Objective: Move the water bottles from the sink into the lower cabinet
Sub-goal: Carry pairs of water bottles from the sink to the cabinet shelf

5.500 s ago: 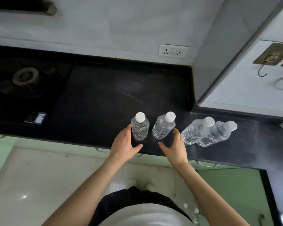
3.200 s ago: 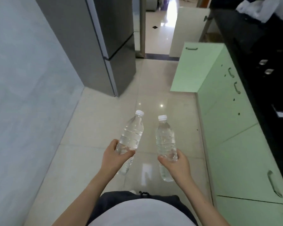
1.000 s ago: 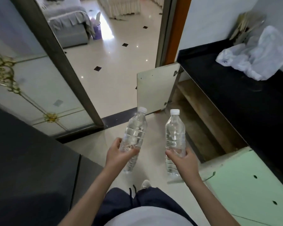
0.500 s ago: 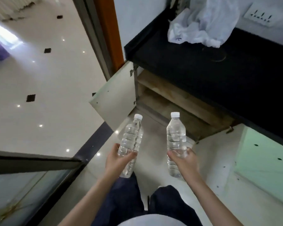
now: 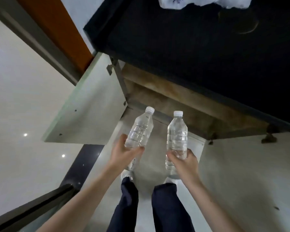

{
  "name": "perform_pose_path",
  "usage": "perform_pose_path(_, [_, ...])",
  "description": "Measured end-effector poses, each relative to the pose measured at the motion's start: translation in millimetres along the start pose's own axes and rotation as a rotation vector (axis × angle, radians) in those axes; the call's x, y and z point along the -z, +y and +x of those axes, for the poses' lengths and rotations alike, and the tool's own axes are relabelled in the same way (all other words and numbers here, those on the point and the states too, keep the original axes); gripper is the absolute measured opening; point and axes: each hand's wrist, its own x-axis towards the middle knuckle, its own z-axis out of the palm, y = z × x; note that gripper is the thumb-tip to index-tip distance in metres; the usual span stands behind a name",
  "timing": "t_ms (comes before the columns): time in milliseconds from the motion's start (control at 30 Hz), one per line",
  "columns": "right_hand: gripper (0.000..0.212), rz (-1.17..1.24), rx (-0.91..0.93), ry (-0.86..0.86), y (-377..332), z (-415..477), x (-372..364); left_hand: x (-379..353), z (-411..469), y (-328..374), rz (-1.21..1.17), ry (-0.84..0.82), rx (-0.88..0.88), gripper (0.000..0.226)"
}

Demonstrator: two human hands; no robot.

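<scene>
The left hand (image 5: 122, 154) is gripping the lower half of a clear plastic water bottle with a white cap (image 5: 140, 130), fingers curled round it, tilting it to the right. The right hand (image 5: 184, 160) is wrapping its fingers round a second clear white-capped water bottle (image 5: 177, 136), holding it upright. Both bottles are hovering above the pale floor in front of the open lower cabinet (image 5: 166, 99), its wooden shelves showing under the black stone countertop (image 5: 191, 47). The pale green cabinet door (image 5: 89, 113) is standing open to the left.
</scene>
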Motion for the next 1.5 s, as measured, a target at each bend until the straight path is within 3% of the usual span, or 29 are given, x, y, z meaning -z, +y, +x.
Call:
perform_pose_path(267, [0.021, -0.011, -0.013, 0.020, 140.2, 213.8, -87.9, -130.6, 209.0, -125.3, -0.085, 0.074, -0.009, 0.041])
perform_pose_path(467, [0.021, -0.052, 0.158, 0.058, 217.3, 363.2, -134.6, -199.9, 364.3, -197.7, -0.153, -0.019, -0.145, 0.038])
perform_pose_path(700, [0.028, -0.052, 0.328, 0.117, 271.2, 472.8, -170.4, -255.1, 495.9, -222.6, -0.259, -0.177, -0.305, 0.031])
perform_pose_path(933, [0.012, 0.020, 0.373, 0.129, 261.9, 509.8, -178.3, -277.6, 520.7, -203.8, -0.291, -0.013, -0.551, 0.020])
perform_pose_path(1133, [0.009, 0.081, 0.359, 0.132, 251.3, 526.2, -186.1, -280.3, 532.4, -196.1, -0.170, 0.055, -0.554, 0.023])
perform_pose_path(1300, [0.017, 0.014, 0.431, 0.207, 258.4, 535.3, -190.8, -280.2, 534.2, -203.3, -0.120, 0.072, -0.630, 0.025])
perform_pose_path(1433, [0.045, -0.151, 0.506, 0.328, 267.3, 543.4, -191.0, -279.9, 541.2, -201.7, 0.020, 0.152, -0.783, 0.020])
perform_pose_path(1500, [0.043, -0.176, 0.542, 0.326, 266.8, 538.0, -192.4, -279.8, 541.2, -200.7, 0.012, 0.140, -0.769, 0.020])
